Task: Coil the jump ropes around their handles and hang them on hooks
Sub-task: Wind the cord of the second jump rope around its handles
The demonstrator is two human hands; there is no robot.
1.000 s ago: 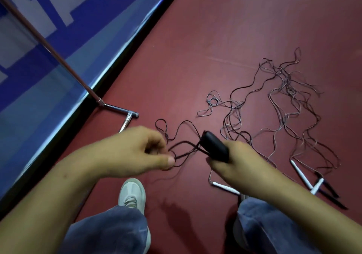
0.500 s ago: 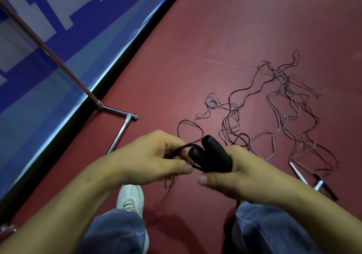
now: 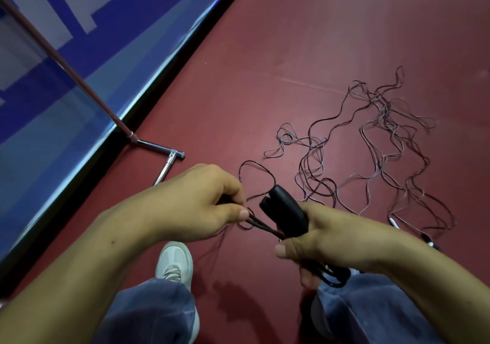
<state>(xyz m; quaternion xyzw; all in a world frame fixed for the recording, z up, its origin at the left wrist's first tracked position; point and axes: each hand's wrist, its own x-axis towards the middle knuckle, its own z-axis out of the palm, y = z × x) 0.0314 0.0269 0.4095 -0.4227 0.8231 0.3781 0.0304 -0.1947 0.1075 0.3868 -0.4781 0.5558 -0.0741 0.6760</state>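
My right hand point(image 3: 326, 240) grips two black jump-rope handles point(image 3: 285, 210) held together, their tips pointing up and left. My left hand point(image 3: 196, 206) pinches the thin black rope point(image 3: 261, 225) between thumb and fingers just left of the handles. The rope runs from my fingers under the handles, and a loop of it point(image 3: 254, 170) lies on the floor behind. More coils hang below my right hand. Other thin ropes point(image 3: 384, 142) lie tangled on the red floor at right, with a white handle point(image 3: 395, 223) partly hidden behind my right wrist.
A metal rack foot point(image 3: 161, 149) with a slanted pole point(image 3: 66, 65) stands at left beside a blue banner wall point(image 3: 79, 52). My white shoe point(image 3: 175, 261) and jeans-clad knees sit below my hands on the red floor point(image 3: 291, 52).
My left hand pulled the rope down and across under the handles. My right hand tilted the handles and dropped slightly toward me. The floor loop of rope shrank.
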